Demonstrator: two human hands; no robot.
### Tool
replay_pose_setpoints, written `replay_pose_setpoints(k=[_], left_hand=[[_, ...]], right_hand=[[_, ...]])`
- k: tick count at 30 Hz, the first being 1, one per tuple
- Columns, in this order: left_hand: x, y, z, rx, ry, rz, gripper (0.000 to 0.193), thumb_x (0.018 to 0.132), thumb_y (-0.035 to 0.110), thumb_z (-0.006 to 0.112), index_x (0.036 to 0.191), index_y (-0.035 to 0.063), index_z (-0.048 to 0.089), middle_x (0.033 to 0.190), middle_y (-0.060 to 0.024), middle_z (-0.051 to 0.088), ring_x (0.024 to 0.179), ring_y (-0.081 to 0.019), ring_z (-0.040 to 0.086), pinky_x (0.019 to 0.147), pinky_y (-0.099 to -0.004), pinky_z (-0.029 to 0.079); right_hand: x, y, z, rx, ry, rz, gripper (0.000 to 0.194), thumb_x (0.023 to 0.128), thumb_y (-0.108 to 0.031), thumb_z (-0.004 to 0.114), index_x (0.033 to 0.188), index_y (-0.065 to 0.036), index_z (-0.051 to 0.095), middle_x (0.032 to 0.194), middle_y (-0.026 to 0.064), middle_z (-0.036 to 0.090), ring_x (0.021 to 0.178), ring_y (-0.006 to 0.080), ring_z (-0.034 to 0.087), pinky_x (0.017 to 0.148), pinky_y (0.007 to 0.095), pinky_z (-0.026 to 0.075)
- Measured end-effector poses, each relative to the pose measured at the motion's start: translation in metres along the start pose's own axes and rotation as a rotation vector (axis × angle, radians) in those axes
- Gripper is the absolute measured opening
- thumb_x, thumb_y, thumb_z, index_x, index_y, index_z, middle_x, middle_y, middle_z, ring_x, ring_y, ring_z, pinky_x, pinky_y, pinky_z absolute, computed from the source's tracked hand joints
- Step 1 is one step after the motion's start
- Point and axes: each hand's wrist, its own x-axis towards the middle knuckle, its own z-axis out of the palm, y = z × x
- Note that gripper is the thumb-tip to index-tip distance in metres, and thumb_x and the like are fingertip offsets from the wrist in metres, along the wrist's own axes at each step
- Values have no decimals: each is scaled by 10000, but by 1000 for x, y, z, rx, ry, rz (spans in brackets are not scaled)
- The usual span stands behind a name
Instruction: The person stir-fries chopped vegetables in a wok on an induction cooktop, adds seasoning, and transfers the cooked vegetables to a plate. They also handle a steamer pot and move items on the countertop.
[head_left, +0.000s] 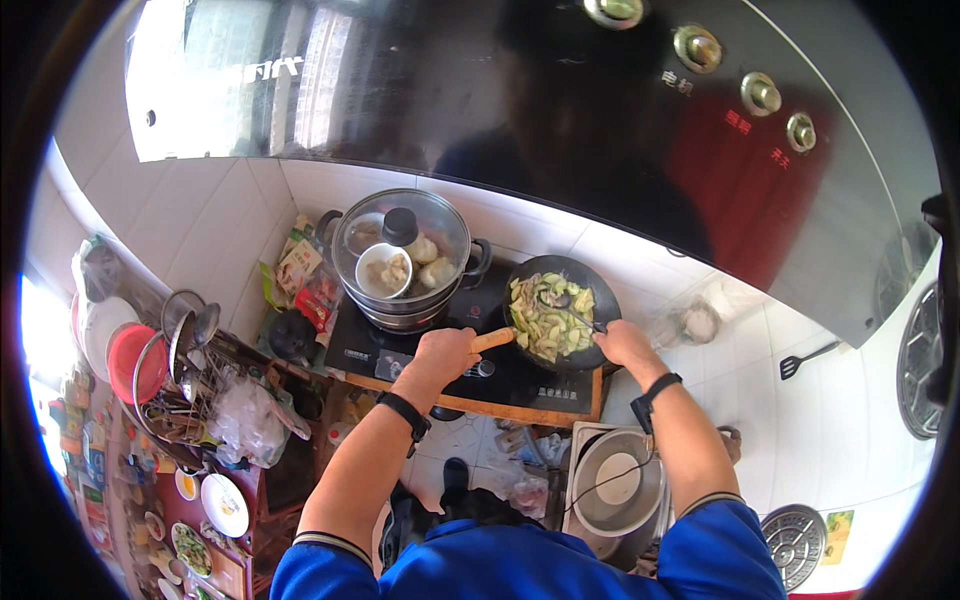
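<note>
A dark wok (606, 298) sits at the right end of a black glass cooktop (450, 379). Sliced green-edged vegetables (551, 334), mixed with strips that look like meat, fill much of it. My left hand (444, 355) grips the wok's wooden handle (493, 340). In my right hand (628, 345) is a metal ladle (577, 313), its bowl resting among the slices. Left of the wok stands a steel steamer pot (397, 313) under a glass lid (442, 217). Through the glass show a white bowl (385, 291) of food and several pale buns (435, 271).
A black range hood (420, 90) with knobs hangs over the cooktop. Food packets (300, 266) crowd the left corner. Further left, a rack holds lids, utensils and a pink basin (137, 364). A steel basin (652, 495) lies in the sink at lower right; a black spatula (806, 360) hangs on the wall.
</note>
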Motion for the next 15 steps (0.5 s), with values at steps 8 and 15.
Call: replay_pose_setpoints(k=[8,15], left_hand=[[0,1,-3,-3,-14,4,377,943,392,762,1174,103,689,955,-142,772,962,-366,746,814,-496,580],[1,1,-2,19,-13,15,376,948,397,756,1169,102,683,958,-141,772,963,-368,747,812,-497,579]], right_hand=[[-27,41,5,158,-7,76,532,1017,-463,633,1047,52,762,1071,304,737,1059,471,697,907,534,542],[-49,55,56,774,-230,376,537,1049,-450,634,1057,74,750,911,201,726,829,309,676,769,489,528]])
